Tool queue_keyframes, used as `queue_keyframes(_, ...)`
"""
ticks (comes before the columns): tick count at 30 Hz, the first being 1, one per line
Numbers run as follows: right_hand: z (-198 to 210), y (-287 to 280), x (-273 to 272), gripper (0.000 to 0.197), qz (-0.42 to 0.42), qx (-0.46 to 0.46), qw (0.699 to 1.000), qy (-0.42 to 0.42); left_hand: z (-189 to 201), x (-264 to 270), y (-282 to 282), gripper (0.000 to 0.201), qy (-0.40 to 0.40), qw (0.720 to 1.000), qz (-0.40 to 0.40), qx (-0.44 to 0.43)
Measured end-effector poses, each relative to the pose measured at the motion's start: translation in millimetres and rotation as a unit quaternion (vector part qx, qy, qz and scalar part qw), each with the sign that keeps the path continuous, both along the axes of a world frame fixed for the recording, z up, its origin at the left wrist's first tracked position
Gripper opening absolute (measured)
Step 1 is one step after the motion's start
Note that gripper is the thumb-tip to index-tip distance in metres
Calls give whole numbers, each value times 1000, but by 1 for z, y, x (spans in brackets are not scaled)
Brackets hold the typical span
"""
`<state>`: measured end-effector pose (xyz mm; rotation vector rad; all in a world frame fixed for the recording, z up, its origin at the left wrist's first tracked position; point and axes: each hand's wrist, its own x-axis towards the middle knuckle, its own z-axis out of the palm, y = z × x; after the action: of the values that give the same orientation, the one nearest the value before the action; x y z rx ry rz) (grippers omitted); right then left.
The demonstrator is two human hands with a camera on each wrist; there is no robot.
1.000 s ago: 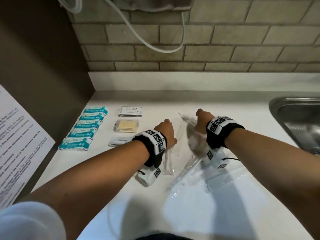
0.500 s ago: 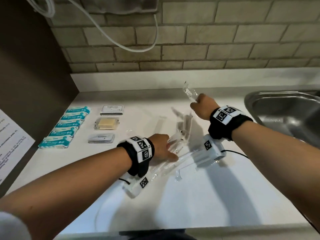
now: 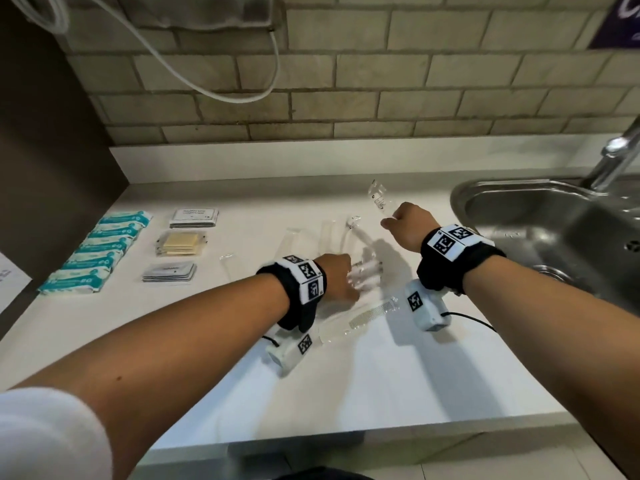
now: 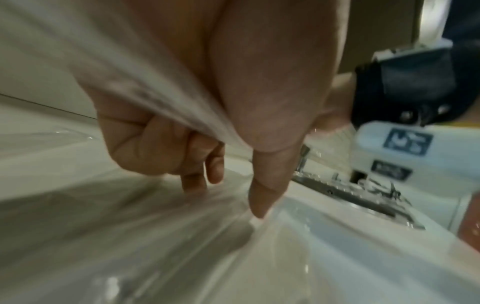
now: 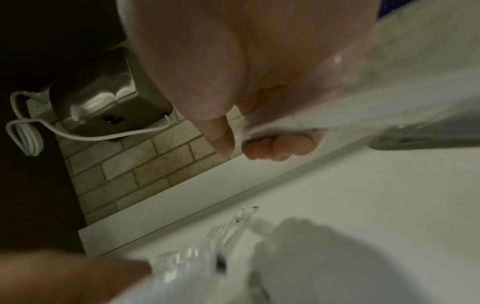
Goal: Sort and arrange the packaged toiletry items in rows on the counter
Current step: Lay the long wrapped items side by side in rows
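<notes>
My right hand (image 3: 403, 225) is raised over the white counter (image 3: 398, 382) and grips a long clear-wrapped packet (image 3: 378, 198), its end sticking up past the fist. In the right wrist view the curled fingers (image 5: 270, 149) close round that wrapper (image 5: 324, 115). My left hand (image 3: 337, 280) sits low on the heap of clear packets (image 3: 363, 271) and holds a bunch of clear plastic (image 4: 155, 98) in its fist, thumb (image 4: 265, 185) pointing down. A wrapped comb (image 3: 370, 313) lies between my wrists. More clear packets (image 3: 329, 237) lie beyond.
At the left, a row of teal packets (image 3: 100, 249) lies beside a column: white sachet stack (image 3: 194, 218), yellow bars (image 3: 180, 242), grey sachets (image 3: 169, 273). A steel sink (image 3: 554, 230) with tap (image 3: 613, 157) is right. Brick wall (image 3: 346, 98) and dark panel (image 3: 52, 150) close the back and left.
My right hand lifted a clear packet out of the heap, up and toward the sink side. My left hand dropped onto the heap and gathered plastic. The head view swung right.
</notes>
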<state>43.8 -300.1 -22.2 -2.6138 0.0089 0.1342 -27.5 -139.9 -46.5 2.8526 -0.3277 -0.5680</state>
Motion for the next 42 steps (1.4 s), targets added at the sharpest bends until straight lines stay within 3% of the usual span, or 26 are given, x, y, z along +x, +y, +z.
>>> queue_keyframes(2,4,-8,-2,39,-4,0,1000,3,-10,0,-3,52,7,999,-12,31)
queue_keyframes(6,12,-11,-11,23,10,10,1000,15,-10,3,-1,30,6,998,-11,56)
queue_keyframes(9,14,-4,-17,24,14,48,999,17,0,8,6,28,-9,999,14,38)
queue_keyframes(12,11,6,-13,21,21,76,997,21,14,16,26,39,-35,994,83,-68)
queue_keyframes(15,6,18,-6,23,17,94,995,39,31,19,49,28,-59,972,157,-164)
queue_keyframes(18,-2,32,3,25,9,80,994,68,49,15,65,24,-35,902,225,-367)
queue_keyframes(20,-13,39,13,33,10,50,993,102,54,13,75,27,-33,868,243,-432)
queue_keyframes(22,-18,45,19,37,6,24,992,120,56,12,85,30,-50,868,254,-423)
queue_keyframes(24,-20,53,22,28,25,48,990,127,55,9,95,32,-61,876,253,-405)
queue_keyframes(28,-25,64,23,45,45,28,989,139,51,1,113,26,-75,882,265,-383)
queue_keyframes(31,-22,69,14,65,105,-130,975,145,43,-1,127,24,-81,883,289,-361)
queue_keyframes(34,-24,71,16,85,143,-205,962,110,39,0,139,20,-93,890,294,-336)
queue_keyframes(35,-27,72,22,80,154,-221,957,107,39,1,141,17,-96,888,294,-340)
queue_keyframes(39,-18,78,34,38,56,-19,990,130,40,6,140,13,-81,856,307,-408)
queue_keyframes(42,-1,90,37,26,44,-16,996,73,39,14,133,18,-58,835,302,-457)
